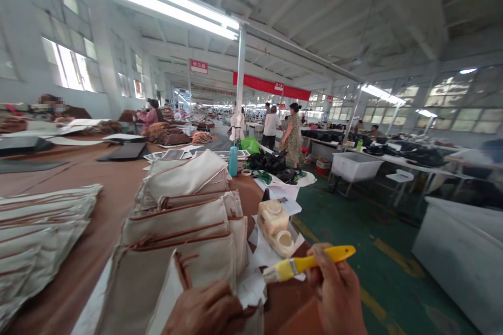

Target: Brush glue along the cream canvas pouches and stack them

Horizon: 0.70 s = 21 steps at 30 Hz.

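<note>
In my right hand (334,285) is a flat paintbrush (310,263) with a yellow handle. Its pale, coated bristles point left, over a sheet of white paper (249,285). My left hand (206,310) has its fingers curled at the front of the pile, on a cream fabric panel (167,288) that stands partly raised; its fingertips are partly hidden. Behind it lies a row of overlapping cream fabric pieces (176,225) with brown edging. Just beyond the brush stands a stained plastic container (275,222) with a round opening facing me.
The brown-covered table (106,188) carries more layered fabric pieces (47,225) at left. A turquoise bottle (233,161) and a tape roll (246,172) stand farther back. Right of the table is green floor with a white bin (356,165) and a large grey bin (456,241). People stand beyond.
</note>
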Tool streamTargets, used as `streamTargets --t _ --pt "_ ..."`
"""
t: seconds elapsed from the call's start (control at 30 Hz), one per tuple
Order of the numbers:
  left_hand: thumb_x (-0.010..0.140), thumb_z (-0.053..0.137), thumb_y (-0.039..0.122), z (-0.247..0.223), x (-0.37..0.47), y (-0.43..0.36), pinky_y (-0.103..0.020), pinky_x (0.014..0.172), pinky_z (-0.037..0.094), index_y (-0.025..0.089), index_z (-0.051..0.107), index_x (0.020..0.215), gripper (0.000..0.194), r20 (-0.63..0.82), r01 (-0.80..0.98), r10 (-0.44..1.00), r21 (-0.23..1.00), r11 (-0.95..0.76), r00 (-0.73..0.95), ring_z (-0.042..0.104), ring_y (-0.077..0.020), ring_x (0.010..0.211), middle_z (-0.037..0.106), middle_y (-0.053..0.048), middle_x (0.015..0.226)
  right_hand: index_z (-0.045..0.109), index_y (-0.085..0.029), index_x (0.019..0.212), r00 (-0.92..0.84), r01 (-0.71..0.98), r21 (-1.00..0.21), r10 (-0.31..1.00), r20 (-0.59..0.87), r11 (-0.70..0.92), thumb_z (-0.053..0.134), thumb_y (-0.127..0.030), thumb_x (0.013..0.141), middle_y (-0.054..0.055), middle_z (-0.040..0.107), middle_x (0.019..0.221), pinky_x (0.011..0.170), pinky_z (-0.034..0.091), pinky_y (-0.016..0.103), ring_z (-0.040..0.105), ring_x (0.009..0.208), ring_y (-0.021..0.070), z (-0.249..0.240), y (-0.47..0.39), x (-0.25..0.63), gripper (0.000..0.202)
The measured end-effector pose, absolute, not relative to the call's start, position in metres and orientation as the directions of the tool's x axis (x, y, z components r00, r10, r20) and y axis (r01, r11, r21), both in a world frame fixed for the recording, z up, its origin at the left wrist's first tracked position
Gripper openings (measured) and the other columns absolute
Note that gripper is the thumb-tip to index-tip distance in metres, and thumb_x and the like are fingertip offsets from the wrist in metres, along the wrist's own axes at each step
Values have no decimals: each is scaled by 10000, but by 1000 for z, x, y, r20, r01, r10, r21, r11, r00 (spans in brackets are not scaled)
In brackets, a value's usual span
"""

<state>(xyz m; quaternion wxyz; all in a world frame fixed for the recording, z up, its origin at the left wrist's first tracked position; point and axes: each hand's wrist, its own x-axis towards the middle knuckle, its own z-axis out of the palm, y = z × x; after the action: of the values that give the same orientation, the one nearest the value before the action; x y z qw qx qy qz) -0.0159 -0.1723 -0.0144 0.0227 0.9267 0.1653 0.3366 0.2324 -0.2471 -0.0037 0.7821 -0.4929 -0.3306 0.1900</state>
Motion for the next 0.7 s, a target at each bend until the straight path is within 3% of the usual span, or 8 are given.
streamTargets --t 0.13,0.27,0.4,0.53,0.7 --pt "1029 410 242 1 -20 -193 -266 517 360 199 580 796 291 590 326 208 -101 -940 780 502 -118 560 579 4 671 636 -158 788 669 -132 -882 697 258 453 791 -459 800 -26 454 585 420 292 174 393 488 106 12 -261 230 339" --pt "1001 358 180 16 -24 -205 -313 485 327 186 584 912 243 520 262 114 -220 -940 847 480 -143 559 575 -16 694 647 -165 817 601 -120 -886 743 294 448 748 -404 875 -28 442 592 433 299 171 396 500 104 20 -268 225 266" --pt "1001 324 179 19 -27 -209 -322 471 316 175 588 948 269 519 239 76 -254 -937 851 479 -148 563 594 -38 732 657 -173 851 487 74 -907 779 395 414 694 -394 926 -6 501 656 459 347 202 424 520 116 14 -273 216 237" --pt "1000 342 197 10 -29 -209 -312 488 324 174 589 940 255 495 267 113 -253 -930 862 448 -143 556 554 -23 708 666 -183 846 238 333 -855 842 484 397 616 -365 979 -6 508 649 490 381 222 464 539 132 11 -281 220 231" --pt "999 322 186 6 -28 -209 -325 490 296 170 569 901 266 497 273 124 -241 -931 859 460 -155 560 548 -23 691 648 -203 886 300 473 -752 719 627 458 581 -301 1000 24 589 805 542 409 240 516 622 151 18 -289 223 165"
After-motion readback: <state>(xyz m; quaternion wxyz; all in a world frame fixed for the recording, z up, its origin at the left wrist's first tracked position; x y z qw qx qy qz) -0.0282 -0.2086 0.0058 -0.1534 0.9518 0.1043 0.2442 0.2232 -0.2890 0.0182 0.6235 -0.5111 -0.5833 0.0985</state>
